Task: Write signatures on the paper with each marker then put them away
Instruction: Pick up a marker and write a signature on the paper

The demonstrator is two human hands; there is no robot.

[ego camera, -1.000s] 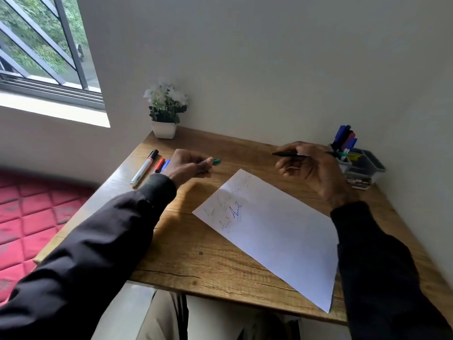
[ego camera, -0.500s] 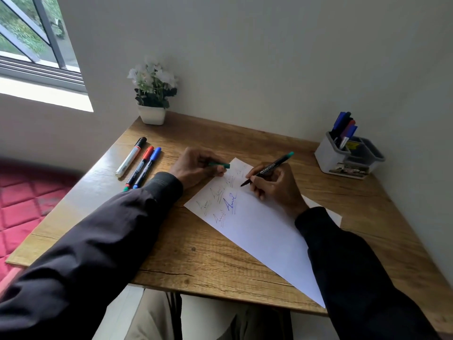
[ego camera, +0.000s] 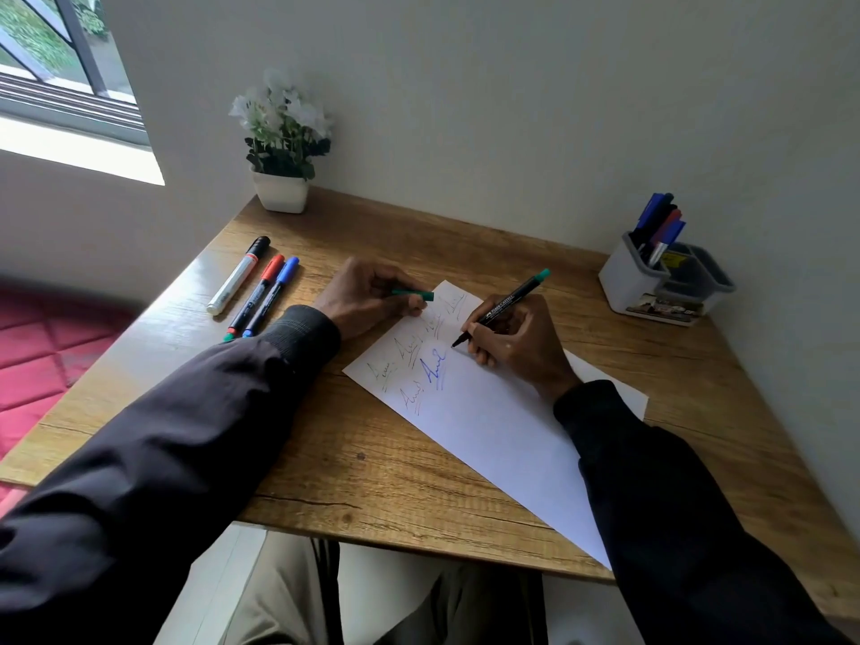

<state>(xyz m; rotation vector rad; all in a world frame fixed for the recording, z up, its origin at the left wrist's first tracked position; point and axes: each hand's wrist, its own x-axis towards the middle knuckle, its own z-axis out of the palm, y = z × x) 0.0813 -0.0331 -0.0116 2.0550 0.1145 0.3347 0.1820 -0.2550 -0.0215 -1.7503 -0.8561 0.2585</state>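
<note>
Now the right hand (ego camera: pixel 512 337) grips the black green-ended marker (ego camera: pixel 505 302), tip down on the white paper sheet (ego camera: pixel 488 425) reaching the wooden desk's (ego camera: pixel 372 458) near edge. The left hand (ego camera: pixel 367 295) pinches the green cap (ego camera: pixel 413 294) at the sheet's far corner. Barely pinned, the paper could skid and spoil the stroke.

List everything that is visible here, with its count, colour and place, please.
desk: 1, brown wood, bears everything
paper: 1, white, signed, mid-desk
green marker: 1, black with green end, in right hand
cap: 1, green, in left hand
loose markers: 3, black, red, blue caps, desk left
holder: 1, white-grey, desk far right
stored markers: several, blue, red, black, in holder
plant: 1, white flowers and pot, far left corner
window: 1, dark frame, upper left
left hand: 1, holds cap
right hand: 1, grips green marker
</note>
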